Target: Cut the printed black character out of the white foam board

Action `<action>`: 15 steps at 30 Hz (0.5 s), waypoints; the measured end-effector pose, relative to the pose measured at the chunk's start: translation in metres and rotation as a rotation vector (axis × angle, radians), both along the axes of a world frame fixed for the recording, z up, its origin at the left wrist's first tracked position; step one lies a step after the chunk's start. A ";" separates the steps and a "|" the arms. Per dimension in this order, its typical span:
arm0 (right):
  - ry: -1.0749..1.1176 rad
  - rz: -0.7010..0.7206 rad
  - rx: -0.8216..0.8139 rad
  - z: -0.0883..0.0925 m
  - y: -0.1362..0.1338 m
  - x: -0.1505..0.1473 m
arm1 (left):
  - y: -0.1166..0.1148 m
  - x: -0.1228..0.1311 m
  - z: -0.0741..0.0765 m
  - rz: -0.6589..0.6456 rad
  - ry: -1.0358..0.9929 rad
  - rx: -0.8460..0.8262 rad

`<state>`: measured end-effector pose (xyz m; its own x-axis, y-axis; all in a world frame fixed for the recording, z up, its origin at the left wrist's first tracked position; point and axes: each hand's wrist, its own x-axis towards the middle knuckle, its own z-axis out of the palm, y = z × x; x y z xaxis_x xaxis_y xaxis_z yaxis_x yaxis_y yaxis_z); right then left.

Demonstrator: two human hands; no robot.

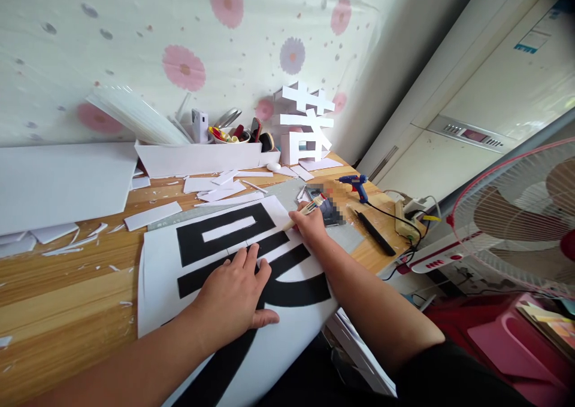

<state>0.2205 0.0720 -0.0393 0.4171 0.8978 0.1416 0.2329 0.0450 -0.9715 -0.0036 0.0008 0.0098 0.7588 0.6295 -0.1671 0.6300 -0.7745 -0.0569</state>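
A large white sheet point(159, 281) printed with a bold black character lies at the table's front edge and hangs over it. My left hand point(236, 287) rests flat on the print, fingers spread and holding nothing. In my right hand point(309, 221) is a cream-coloured pen point(296, 218), its tip at the white gap between the black strokes near the sheet's right side. Thin lines cross that gap close to my left fingertips. Beneath the sheet shows a grey cutting mat point(354, 236).
White foam-board offcuts point(153, 215) litter the wooden table point(103, 281). Behind stand a white box point(197, 160) of tools and a white three-dimensional character point(305, 125). On the right are a blue glue gun point(358, 185), a black stick-shaped tool point(375, 233), a power strip point(406, 221) and a fan point(516, 215).
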 end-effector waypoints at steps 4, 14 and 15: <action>0.016 -0.004 0.002 0.002 -0.001 0.000 | 0.000 0.000 0.002 0.001 0.024 0.003; 0.018 -0.012 0.013 0.000 -0.001 0.002 | 0.001 0.001 0.001 -0.002 0.039 0.020; 0.015 -0.010 0.014 0.000 -0.001 0.002 | 0.001 0.001 0.002 -0.001 0.041 0.020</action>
